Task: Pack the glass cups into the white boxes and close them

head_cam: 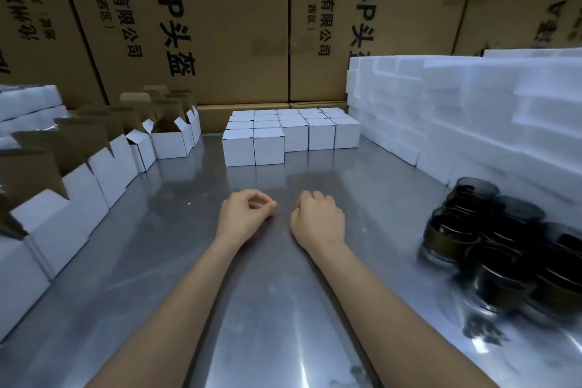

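Hands resting on a steel table among boxes and cups.

Head view: the left hand (244, 214) and the right hand (316, 217) lie side by side on the metal table (176, 261), both loosely curled and holding nothing. Dark glass cups (491, 246) stand clustered at the right, below stacked white foam pieces (472, 116). Open white boxes (94, 173) form a row along the left edge. Closed white boxes (289, 132) sit grouped at the back, before big brown cartons (220, 25).
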Motion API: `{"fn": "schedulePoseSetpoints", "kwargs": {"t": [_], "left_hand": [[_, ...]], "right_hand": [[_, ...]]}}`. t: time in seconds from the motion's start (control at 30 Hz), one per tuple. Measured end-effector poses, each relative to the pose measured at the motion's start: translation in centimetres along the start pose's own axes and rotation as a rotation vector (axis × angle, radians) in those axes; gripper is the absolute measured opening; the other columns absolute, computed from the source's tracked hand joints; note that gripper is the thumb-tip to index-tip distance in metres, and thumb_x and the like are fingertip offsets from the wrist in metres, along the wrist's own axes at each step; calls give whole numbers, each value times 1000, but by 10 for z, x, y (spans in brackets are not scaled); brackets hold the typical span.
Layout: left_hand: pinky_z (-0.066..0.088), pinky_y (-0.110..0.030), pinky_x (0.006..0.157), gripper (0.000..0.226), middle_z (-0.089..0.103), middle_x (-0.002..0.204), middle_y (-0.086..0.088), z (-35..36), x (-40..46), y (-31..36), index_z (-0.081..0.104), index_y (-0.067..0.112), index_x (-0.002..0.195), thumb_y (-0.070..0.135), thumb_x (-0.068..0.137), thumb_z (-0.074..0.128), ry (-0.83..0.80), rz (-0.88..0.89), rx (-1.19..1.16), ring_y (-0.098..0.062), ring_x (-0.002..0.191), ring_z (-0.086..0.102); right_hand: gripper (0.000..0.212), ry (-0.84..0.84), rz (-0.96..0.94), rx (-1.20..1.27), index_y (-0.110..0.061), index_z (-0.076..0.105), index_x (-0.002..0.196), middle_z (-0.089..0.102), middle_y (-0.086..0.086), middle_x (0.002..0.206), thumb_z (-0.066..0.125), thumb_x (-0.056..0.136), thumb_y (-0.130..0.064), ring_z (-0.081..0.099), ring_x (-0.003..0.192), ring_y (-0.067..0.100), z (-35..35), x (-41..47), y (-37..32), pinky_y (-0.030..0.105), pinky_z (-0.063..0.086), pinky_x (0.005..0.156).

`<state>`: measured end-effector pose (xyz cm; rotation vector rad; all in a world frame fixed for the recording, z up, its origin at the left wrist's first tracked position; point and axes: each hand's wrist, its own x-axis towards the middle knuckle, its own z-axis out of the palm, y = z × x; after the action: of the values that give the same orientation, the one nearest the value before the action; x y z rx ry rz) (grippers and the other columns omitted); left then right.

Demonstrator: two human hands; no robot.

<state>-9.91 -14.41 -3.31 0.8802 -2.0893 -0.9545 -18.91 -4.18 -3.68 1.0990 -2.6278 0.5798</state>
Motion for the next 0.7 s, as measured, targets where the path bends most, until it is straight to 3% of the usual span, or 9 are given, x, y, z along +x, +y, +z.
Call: {"fn": "schedulePoseSetpoints", "kwargs": {"t": [0.07,0.13,0.2,0.3,0.43,0.57,0.7], "left_hand": [[38,-1,60,6,71,70,2,-6,-14,3,71,19,77,23,81,75,-12,10,-10,-1,66,62],[39,-1,62,6,72,70,1,-11,-24,3,72,18,78,22,81,75,-25,13,-20,1,67,63],[40,-3,65,7,71,69,5,-13,-30,4,71,19,76,22,82,74,-26,18,-23,9,63,60],[40,-5,66,10,71,68,7,-14,-34,6,70,20,73,21,83,73,-27,32,-31,7,64,61],[41,-7,66,12,71,66,8,-14,-35,7,68,22,71,21,83,73,-27,31,-28,-6,71,64],[43,-17,73,13,71,67,8,-14,-34,6,68,22,71,22,83,73,-28,25,-32,-9,73,65],[44,-20,73,13,71,67,8,-14,-32,6,68,24,71,23,83,73,-19,8,-36,-10,73,65]], "right_hand": [[32,-18,27,-49,-11,53,118,55,11,125,42,92,-25,46,119,30,-11,-19,5,39,33,97],[38,-37,66,-113,-9,50,125,49,13,133,43,93,-28,33,132,30,-27,-32,12,49,17,112],[42,24,141,-118,-10,48,129,43,13,141,45,93,-32,19,141,30,-49,-38,24,54,5,114],[46,171,305,-165,-12,51,129,39,12,145,47,90,-38,14,144,31,-84,-42,52,57,3,114],[56,32,556,-233,-14,42,139,26,13,152,43,91,-43,6,143,40,-120,-34,96,64,0,111],[62,-183,688,-156,-12,31,146,15,17,156,39,94,-43,4,141,46,-127,-20,128,66,9,109],[65,-179,665,-112,-6,23,148,18,14,154,37,97,-43,7,140,43,-110,-13,132,51,32,105]]}}
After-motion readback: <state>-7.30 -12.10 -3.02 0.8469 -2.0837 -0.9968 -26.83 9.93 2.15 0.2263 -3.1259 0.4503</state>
